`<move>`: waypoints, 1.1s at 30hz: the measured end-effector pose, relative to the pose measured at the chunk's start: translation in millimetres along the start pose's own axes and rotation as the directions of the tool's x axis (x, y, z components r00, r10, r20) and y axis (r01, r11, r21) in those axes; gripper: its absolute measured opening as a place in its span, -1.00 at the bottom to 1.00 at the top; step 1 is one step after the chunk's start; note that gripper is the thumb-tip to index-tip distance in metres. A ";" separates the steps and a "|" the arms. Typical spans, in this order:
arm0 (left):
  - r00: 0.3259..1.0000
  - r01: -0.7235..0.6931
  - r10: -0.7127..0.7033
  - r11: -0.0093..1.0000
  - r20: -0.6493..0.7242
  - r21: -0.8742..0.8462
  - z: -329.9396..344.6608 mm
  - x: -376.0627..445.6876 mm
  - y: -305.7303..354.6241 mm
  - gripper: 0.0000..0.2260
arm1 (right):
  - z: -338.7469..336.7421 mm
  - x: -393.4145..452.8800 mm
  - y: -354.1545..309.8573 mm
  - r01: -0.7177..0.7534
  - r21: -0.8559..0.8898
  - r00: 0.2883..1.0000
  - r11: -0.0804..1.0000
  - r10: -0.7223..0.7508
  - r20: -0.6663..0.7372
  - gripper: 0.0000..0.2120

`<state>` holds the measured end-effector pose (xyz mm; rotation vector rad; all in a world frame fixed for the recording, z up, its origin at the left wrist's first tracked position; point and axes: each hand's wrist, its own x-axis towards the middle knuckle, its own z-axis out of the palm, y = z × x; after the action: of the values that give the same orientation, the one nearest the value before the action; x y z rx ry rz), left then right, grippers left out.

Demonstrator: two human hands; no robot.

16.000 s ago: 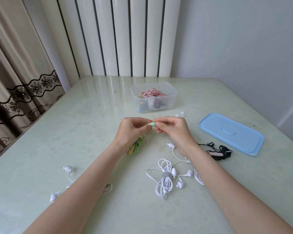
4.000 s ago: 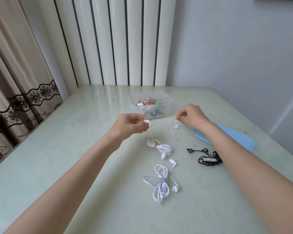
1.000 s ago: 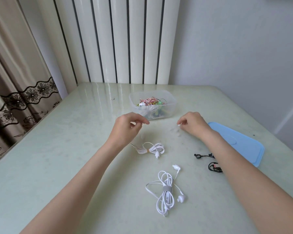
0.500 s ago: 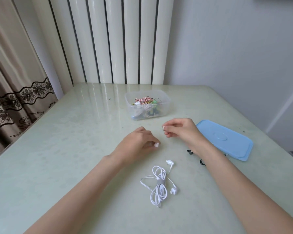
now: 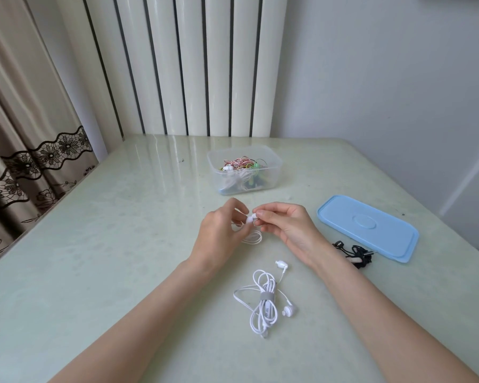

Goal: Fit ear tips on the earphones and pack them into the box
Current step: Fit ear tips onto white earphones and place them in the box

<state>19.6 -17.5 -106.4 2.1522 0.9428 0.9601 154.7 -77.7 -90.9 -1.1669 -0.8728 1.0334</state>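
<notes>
A: Where is the earbud being worked on?

B: The white earbud (image 5: 250, 219) sits between both hands above the middle of the table (image 5: 100, 244). The left hand (image 5: 221, 239) pinches it from the nine o'clock side, thumb and forefinger closed on it, the other fingers loosely curled. The right hand (image 5: 285, 228) meets it from three o'clock, fingertips (image 5: 260, 215) pinched tight at the bud's tip; whether an ear tip is between them is too small to tell.

A: And its cable?

B: A white loop of cable (image 5: 252, 238) hangs under the left hand onto the table.

A: What lies around them?

B: At six o'clock from the hands, a second white earphone set (image 5: 264, 302) lies bundled with a grey band, its two buds loose beside it. At four o'clock, a black earphone set (image 5: 354, 251) rests just beside the blue lid (image 5: 368, 228), which lies flat at three o'clock. At twelve o'clock stands the clear box (image 5: 245, 168), open, with coloured earphones tangled inside.
</notes>
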 end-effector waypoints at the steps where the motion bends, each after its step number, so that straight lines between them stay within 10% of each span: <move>1: 1.000 -0.010 0.010 1.000 -0.009 0.014 0.7 0.2 0.0 -0.85 | -0.4 0.1 0.2 0.000 0.006 1.000 1.000 0.000 0.003 -0.88; 33: 0.994 -0.094 0.099 0.989 -0.039 0.110 -3.6 0.0 2.7 -0.90 | -1.3 0.1 -1.2 -0.076 0.072 0.997 0.995 0.075 0.016 -0.91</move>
<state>17.6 -18.2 -102.4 2.2942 0.9386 1.0290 156.2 -78.1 -90.0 -1.1399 -0.8004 1.1264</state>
